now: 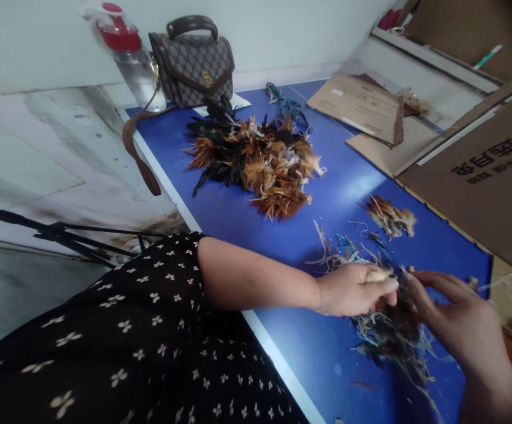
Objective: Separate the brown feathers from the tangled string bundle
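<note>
My left hand (356, 290) is closed, thumb and fingers pinching a small pale tuft (378, 275) that looks like the bound end of a feather bunch. Just to its right, my right hand (461, 321) has its thumb and forefinger together at something dark and thin, too blurred to name. Both hands hover over a messy heap of dark feathers and loose threads (388, 335). Behind them lies a small brown feather bunch (391, 216). Farther back is a big pile of brown and black feather bunches (265, 162).
A blue tabletop (229, 227) with a white edge carries everything. At the back stand a patterned handbag (198, 65), its strap hanging over the edge, and a red-lidded bottle (130, 65). Cardboard (481, 176) lines the right side. A black tripod leg (57, 231) is at left.
</note>
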Motion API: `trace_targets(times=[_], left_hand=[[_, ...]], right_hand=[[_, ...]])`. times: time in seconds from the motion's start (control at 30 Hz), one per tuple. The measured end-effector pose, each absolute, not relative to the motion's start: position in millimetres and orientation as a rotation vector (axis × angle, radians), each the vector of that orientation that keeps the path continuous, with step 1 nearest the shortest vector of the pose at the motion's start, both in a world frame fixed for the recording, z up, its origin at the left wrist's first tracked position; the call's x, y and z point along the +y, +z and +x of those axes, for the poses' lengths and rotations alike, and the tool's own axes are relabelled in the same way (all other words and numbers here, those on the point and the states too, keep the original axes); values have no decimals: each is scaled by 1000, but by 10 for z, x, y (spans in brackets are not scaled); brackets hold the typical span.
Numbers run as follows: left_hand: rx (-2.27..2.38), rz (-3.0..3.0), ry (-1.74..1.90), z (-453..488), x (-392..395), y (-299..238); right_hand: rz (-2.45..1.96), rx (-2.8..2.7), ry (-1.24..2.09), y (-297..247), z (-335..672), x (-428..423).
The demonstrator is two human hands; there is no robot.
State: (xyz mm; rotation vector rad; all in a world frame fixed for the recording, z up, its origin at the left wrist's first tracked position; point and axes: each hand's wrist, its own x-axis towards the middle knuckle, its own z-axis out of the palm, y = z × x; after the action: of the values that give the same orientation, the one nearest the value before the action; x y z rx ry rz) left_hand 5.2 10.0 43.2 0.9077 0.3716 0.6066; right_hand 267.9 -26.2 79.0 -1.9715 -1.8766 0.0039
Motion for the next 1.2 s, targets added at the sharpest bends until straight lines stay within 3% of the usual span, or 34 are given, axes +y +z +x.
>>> trace_targets(times=[0.2, 0.4, 0.57, 0.8, 1.03, 1.2], left_hand=[[284, 764, 332, 159, 58, 375], [214, 948, 384, 136, 31, 266], [25, 1183, 306, 167, -35, 173], [-184, 1316, 212, 188, -10, 157], [-329, 1325, 170, 67, -62, 329], [-277, 1303, 136, 25, -123, 394]], right_hand=[[-2118, -1872, -28, 517, 2704, 496], [-2134, -1927, 7, 271, 2676, 911], [-1972, -1914, -133, 379, 2528, 731], [-1445, -2345, 159, 333, 2138, 399], [-1665, -2140, -241, 505, 2557, 145], [-1569, -2123, -68, 548, 2323, -74]])
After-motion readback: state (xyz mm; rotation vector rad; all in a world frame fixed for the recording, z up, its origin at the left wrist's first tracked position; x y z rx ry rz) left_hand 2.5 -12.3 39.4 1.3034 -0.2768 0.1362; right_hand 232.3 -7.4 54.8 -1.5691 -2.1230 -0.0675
